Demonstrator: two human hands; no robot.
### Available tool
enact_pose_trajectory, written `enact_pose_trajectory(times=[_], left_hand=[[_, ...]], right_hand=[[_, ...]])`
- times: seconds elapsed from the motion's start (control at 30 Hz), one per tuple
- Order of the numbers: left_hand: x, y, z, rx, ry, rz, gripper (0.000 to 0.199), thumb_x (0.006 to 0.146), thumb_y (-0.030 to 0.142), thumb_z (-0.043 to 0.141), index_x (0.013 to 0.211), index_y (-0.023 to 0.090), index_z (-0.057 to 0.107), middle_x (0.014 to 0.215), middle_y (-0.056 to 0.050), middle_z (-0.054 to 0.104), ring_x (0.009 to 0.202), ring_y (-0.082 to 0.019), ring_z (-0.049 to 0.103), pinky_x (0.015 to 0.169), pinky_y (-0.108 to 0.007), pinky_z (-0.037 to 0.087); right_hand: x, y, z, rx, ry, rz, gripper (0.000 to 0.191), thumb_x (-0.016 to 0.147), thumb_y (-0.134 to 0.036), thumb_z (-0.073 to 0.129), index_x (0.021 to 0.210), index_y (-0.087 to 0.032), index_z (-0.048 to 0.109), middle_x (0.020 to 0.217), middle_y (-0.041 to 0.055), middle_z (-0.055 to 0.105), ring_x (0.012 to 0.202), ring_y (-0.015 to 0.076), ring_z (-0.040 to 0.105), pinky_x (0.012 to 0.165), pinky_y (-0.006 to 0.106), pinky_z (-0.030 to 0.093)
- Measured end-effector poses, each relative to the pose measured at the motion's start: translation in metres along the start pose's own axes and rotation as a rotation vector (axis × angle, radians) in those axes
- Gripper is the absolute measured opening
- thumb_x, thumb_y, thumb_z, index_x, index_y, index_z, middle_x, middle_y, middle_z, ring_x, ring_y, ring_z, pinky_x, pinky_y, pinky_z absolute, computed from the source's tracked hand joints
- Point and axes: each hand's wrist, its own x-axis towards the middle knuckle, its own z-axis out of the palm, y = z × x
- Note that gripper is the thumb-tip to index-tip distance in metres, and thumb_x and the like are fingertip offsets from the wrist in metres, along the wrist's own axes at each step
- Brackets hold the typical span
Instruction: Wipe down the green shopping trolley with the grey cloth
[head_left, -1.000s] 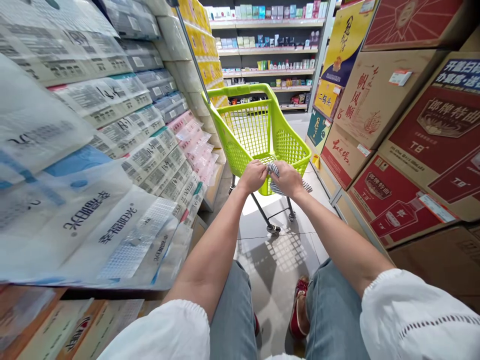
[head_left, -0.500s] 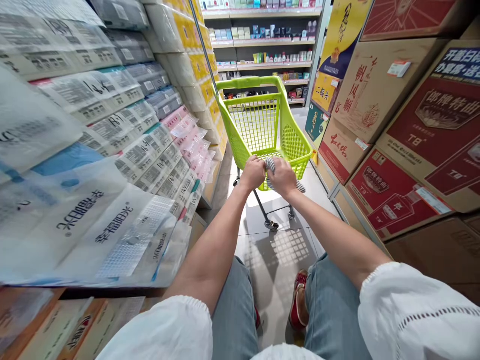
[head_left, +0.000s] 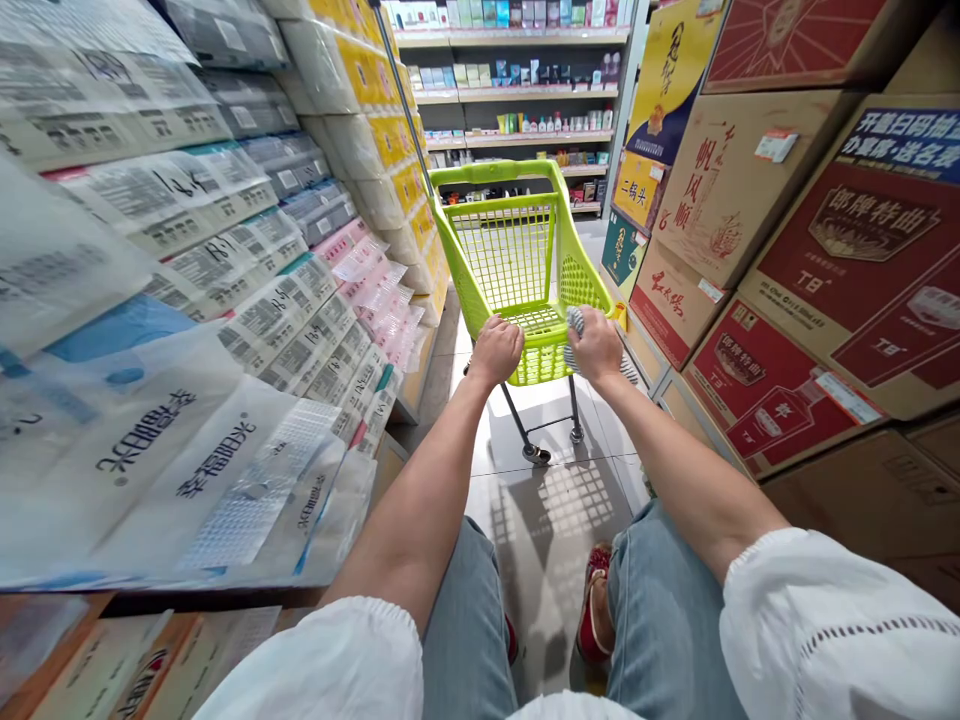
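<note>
A lime-green shopping basket cart (head_left: 506,250) on dark metal legs with casters stands in front of me in a narrow aisle. My left hand (head_left: 496,350) is closed at the left part of the cart's near edge. Farther right, my right hand (head_left: 596,345) is closed on a grey-and-white striped cloth (head_left: 576,322), beside the cart's near right corner. The cloth's lower end shows under the wrist. A dark pole (head_left: 401,90) slants up from the cart's far left corner.
Plastic-wrapped packs (head_left: 247,440) are piled close along the left, with yellow tissue packs (head_left: 382,140) beyond. Red and brown cartons (head_left: 840,230) line the right side. Shelves of small goods (head_left: 525,95) stand across the aisle's far end. Tiled floor (head_left: 555,540) shows between my legs.
My right hand has moved right with the striped cloth, away from my left hand. My left hand has shifted slightly left and down. The surroundings have shifted slightly left in view.
</note>
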Motion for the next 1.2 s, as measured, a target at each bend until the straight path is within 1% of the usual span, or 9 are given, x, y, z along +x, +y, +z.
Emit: enact_pose_trajectory(times=[0.13, 0.2, 0.33, 0.43, 0.53, 0.8, 0.93, 1.07, 1.2], left_hand=[[-0.001, -0.002, 0.003, -0.011, 0.022, -0.027, 0.036, 0.095, 0.026, 0.028, 0.071, 0.020, 0.054, 0.074, -0.006, 0.063, 0.079, -0.020, 0.058, 0.103, -0.042, 0.035], [-0.003, -0.006, 0.001, -0.006, 0.017, -0.024, 0.036, 0.095, 0.027, 0.028, 0.072, 0.020, 0.055, 0.075, -0.006, 0.063, 0.080, -0.019, 0.058, 0.104, -0.042, 0.035], [-0.005, -0.016, -0.006, -0.039, -0.021, 0.008, 0.038, 0.096, 0.029, 0.027, 0.071, 0.020, 0.054, 0.074, -0.005, 0.063, 0.081, -0.019, 0.057, 0.104, -0.041, 0.035], [-0.005, -0.019, -0.007, -0.066, -0.039, 0.010, 0.038, 0.096, 0.030, 0.027, 0.070, 0.021, 0.053, 0.072, -0.003, 0.061, 0.080, -0.019, 0.056, 0.105, -0.041, 0.035], [-0.004, -0.015, -0.003, -0.062, -0.016, -0.013, 0.037, 0.096, 0.030, 0.027, 0.070, 0.021, 0.052, 0.073, -0.004, 0.061, 0.079, -0.019, 0.056, 0.106, -0.041, 0.034], [-0.004, -0.018, 0.001, -0.031, -0.008, -0.029, 0.033, 0.095, 0.027, 0.029, 0.074, 0.020, 0.054, 0.078, -0.004, 0.063, 0.083, -0.018, 0.057, 0.106, -0.041, 0.034], [-0.007, -0.026, -0.008, -0.065, -0.048, 0.017, 0.037, 0.096, 0.030, 0.028, 0.074, 0.020, 0.055, 0.076, -0.004, 0.062, 0.085, -0.018, 0.057, 0.106, -0.041, 0.035], [-0.004, -0.030, -0.010, -0.112, -0.064, 0.012, 0.039, 0.097, 0.034, 0.028, 0.072, 0.021, 0.055, 0.075, -0.003, 0.062, 0.085, -0.018, 0.056, 0.107, -0.041, 0.035], [-0.001, -0.024, -0.010, -0.086, -0.049, -0.034, 0.031, 0.094, 0.027, 0.033, 0.075, 0.020, 0.057, 0.081, -0.005, 0.063, 0.089, -0.020, 0.055, 0.106, -0.042, 0.035]], right_hand=[[-0.012, -0.050, 0.010, 0.046, -0.119, -0.154, 0.043, 0.092, -0.036, 0.037, 0.130, -0.018, 0.047, 0.127, 0.0123, 0.055, 0.108, 0.0277, 0.051, 0.088, 0.039, 0.044], [-0.014, -0.060, 0.010, 0.033, -0.152, -0.213, 0.044, 0.092, -0.037, 0.037, 0.131, -0.019, 0.046, 0.128, 0.0116, 0.055, 0.109, 0.0274, 0.050, 0.087, 0.038, 0.044], [-0.004, -0.029, -0.001, 0.007, -0.155, -0.219, 0.042, 0.092, -0.037, 0.037, 0.130, -0.022, 0.048, 0.125, 0.0090, 0.058, 0.104, 0.0263, 0.053, 0.082, 0.037, 0.046], [0.007, 0.010, -0.009, -0.012, -0.076, -0.055, 0.042, 0.091, -0.037, 0.038, 0.129, -0.021, 0.048, 0.126, 0.0093, 0.057, 0.106, 0.0272, 0.052, 0.085, 0.040, 0.046], [0.010, 0.019, -0.009, -0.015, -0.039, 0.012, 0.044, 0.090, -0.035, 0.038, 0.131, -0.020, 0.046, 0.132, 0.0104, 0.053, 0.111, 0.0279, 0.050, 0.089, 0.041, 0.044], [-0.012, -0.066, 0.012, 0.094, -0.140, -0.234, 0.043, 0.090, -0.035, 0.041, 0.129, -0.019, 0.049, 0.126, 0.0102, 0.057, 0.106, 0.0262, 0.053, 0.086, 0.037, 0.045], [-0.002, -0.038, 0.003, 0.072, -0.165, -0.287, 0.042, 0.088, -0.037, 0.044, 0.128, -0.024, 0.050, 0.122, 0.0070, 0.060, 0.103, 0.0260, 0.055, 0.081, 0.036, 0.047], [0.014, 0.009, -0.004, 0.033, -0.082, -0.091, 0.042, 0.088, -0.038, 0.043, 0.126, -0.022, 0.051, 0.119, 0.0088, 0.061, 0.101, 0.0268, 0.056, 0.082, 0.038, 0.046], [0.015, 0.018, 0.001, 0.045, -0.053, -0.064, 0.042, 0.088, -0.037, 0.041, 0.126, -0.022, 0.050, 0.118, 0.0089, 0.060, 0.101, 0.0270, 0.056, 0.085, 0.039, 0.046]])
